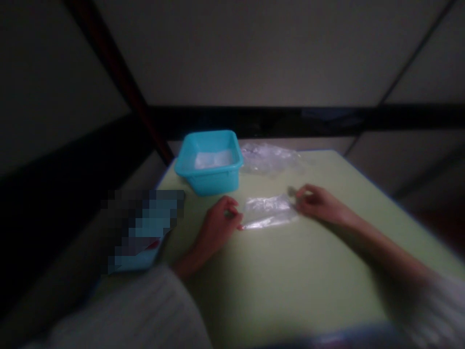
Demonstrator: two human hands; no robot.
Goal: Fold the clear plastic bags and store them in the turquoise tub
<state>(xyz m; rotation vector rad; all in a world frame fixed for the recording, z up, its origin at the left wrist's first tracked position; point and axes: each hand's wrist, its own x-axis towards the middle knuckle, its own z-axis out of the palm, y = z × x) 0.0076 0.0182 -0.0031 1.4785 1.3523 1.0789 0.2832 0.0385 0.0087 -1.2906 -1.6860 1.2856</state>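
Observation:
A small clear plastic bag (269, 211) lies flat on the pale green table, between my two hands. My left hand (221, 219) is closed at its left edge, thumb and fingertips pinching the near left corner. At the other side, my right hand (318, 206) has its fingers curled together by the right edge of the bag. A small greyish blur (291, 191) shows at those right fingertips; blur and dim light hide what it is.
A turquoise plastic basin (214, 182) with whitish contents stands at the back left of the table (290, 276). Crumpled clear plastic (271, 157) lies beside it. At the left edge is a pixelated flat object (152, 223). Pale panels rise behind.

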